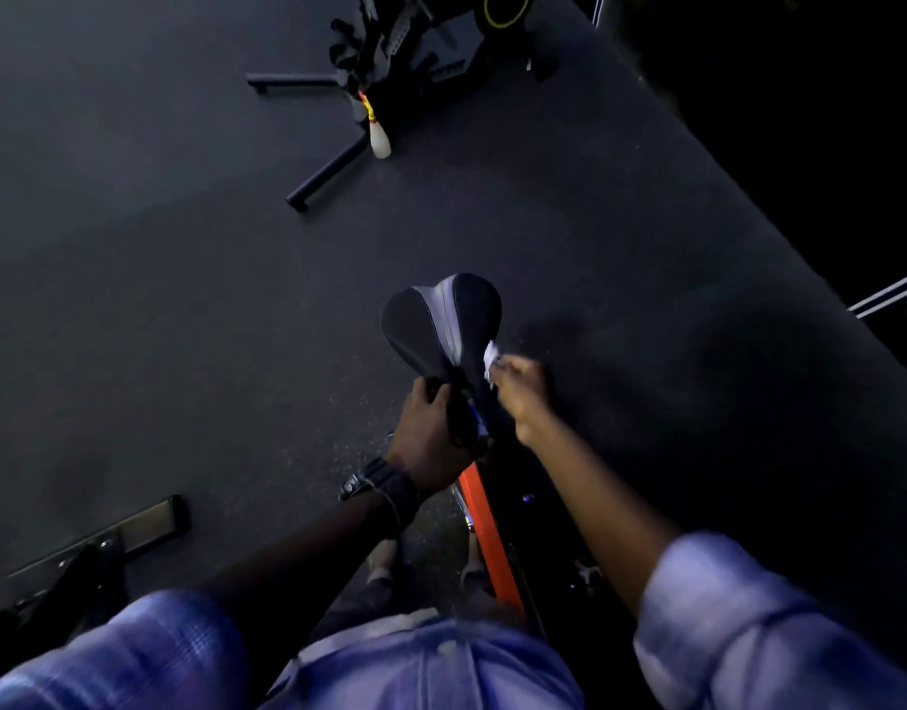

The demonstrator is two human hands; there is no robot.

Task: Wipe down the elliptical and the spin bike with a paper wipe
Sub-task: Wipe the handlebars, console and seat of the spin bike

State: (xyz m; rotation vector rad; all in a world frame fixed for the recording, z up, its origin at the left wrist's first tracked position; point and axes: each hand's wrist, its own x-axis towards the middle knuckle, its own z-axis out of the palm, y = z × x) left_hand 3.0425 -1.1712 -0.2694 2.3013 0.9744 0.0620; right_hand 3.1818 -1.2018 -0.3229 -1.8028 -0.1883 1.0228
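This looks like a gym, a room where people go to exercise. The floor (pixel 185 248) is dark and looks like the rubber mat that gyms have. A bike seat (pixel 430 320) sits on top of an orange bar (pixel 484 525), like the seat of a bike that stays in one place. Farther away stands another black exercise machine (pixel 389 48) with long legs spread flat on the floor. A flat metal plate (pixel 103 535) lies low at the left side. The room is quite dim.

Left hand (pixel 430 433) curled in a grip, watch on wrist, right hand (pixel 520 392) pinching wipe (pixel 491 357), both forearms extended forward
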